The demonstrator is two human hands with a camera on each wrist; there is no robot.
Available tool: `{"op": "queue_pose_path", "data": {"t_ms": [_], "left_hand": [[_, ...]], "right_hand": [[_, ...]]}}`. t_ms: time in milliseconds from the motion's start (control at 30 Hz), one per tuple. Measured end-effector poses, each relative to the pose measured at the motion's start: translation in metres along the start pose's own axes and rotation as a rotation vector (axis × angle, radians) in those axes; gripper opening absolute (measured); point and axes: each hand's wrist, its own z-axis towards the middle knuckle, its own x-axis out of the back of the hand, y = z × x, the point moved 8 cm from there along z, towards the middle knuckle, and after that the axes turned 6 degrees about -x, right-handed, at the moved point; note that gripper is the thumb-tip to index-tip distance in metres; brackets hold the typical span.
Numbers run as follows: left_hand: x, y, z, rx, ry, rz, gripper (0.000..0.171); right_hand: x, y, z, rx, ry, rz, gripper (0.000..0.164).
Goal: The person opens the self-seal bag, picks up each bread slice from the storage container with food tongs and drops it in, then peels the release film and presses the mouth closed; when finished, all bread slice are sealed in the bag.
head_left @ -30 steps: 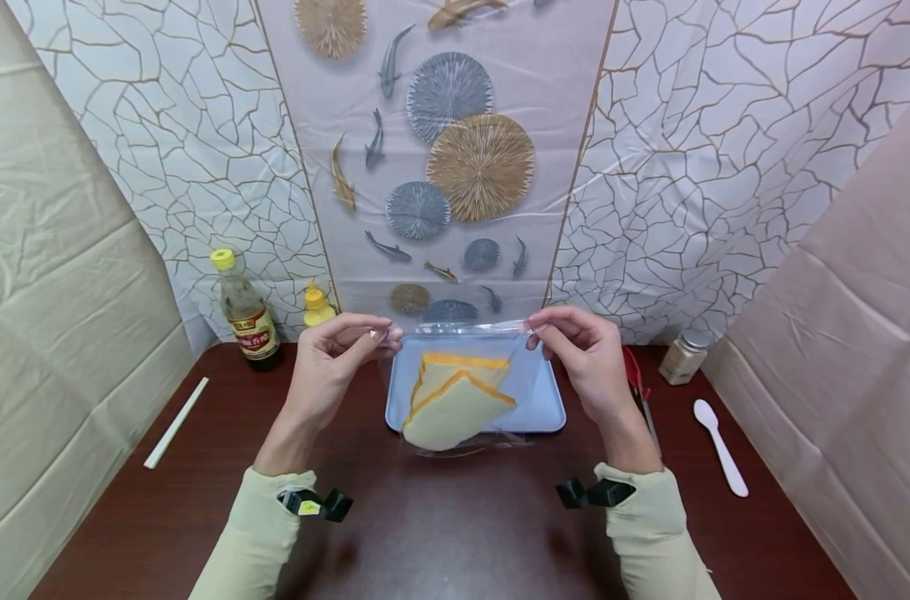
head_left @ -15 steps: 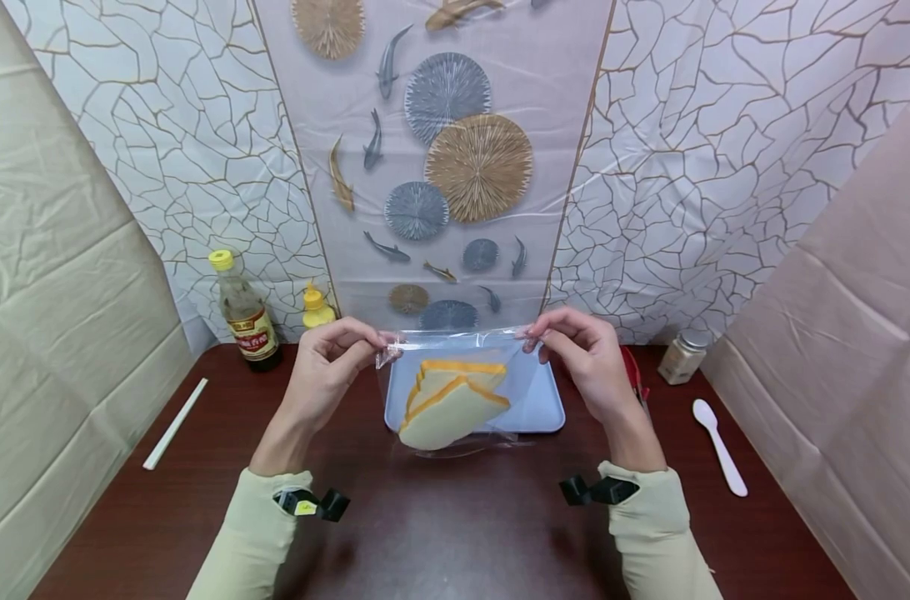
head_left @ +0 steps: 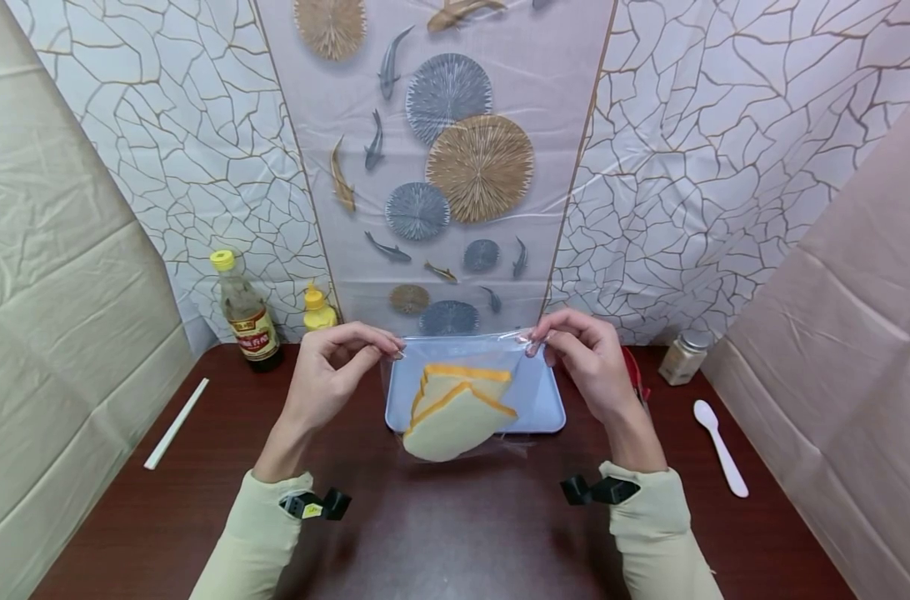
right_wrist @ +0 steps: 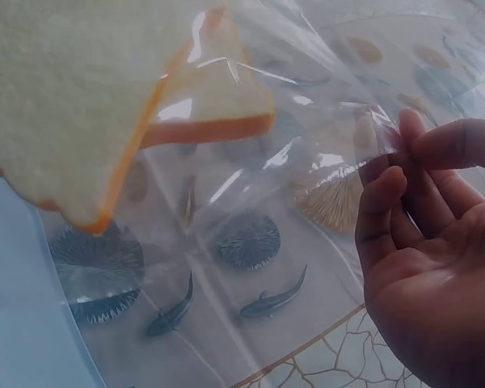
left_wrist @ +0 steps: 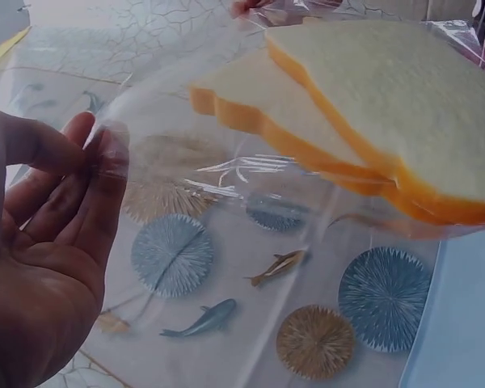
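A clear plastic bag hangs stretched between both hands, with two bread slices inside. The slices have orange crusts and overlap each other. At the bag's upper left corner my left hand pinches the film between thumb and fingers. My right hand pinches the opposite upper corner the same way. Seen from the left wrist, the bread lies slanted in the bag, beyond the fingers. A light blue tray lies on the table behind the bag, partly covered by it in the head view.
At the back left stand a sauce bottle and a yellow squeeze bottle. A white stick-like utensil lies at left. On the right are a shaker jar, a white spoon and a red utensil partly behind the right hand.
The bag's top edge has come down slightly, and the bread slices hang a little lower in the head view. Both hands keep their pinch on the corners.
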Motion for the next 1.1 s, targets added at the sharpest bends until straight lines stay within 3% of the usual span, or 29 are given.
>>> {"op": "queue_pose_path", "data": {"t_ms": [133,300,367,467,567,833,1100], "left_hand": [[0.001,0.002,-0.001,-0.023,0.012,-0.036,0.015],[0.001,0.004,0.000,-0.026,0.023,-0.162,0.022],[0.001,0.003,0.000,-0.011,0.044,-0.138,0.021],[0.002,0.000,0.000,0.026,0.086,-0.030,0.008],[0.002,-0.003,-0.001,0.052,0.103,0.029,0.008],[0.004,-0.006,0.001,0.038,0.109,0.031,0.015],[0.018,-0.008,0.001,0.012,0.093,0.028,0.016]], "right_hand": [[-0.001,0.001,0.000,-0.011,-0.035,0.023,0.025],[-0.003,-0.001,0.000,-0.011,-0.041,0.013,0.024],[-0.002,0.000,0.000,-0.019,-0.010,-0.030,0.019],[-0.001,0.003,0.000,-0.052,0.044,-0.118,0.006],[0.000,0.006,-0.001,-0.085,0.077,-0.178,0.012],[0.001,0.008,-0.002,-0.093,0.083,-0.249,0.019],[-0.010,0.013,0.003,-0.088,0.026,-0.211,0.017]]}}
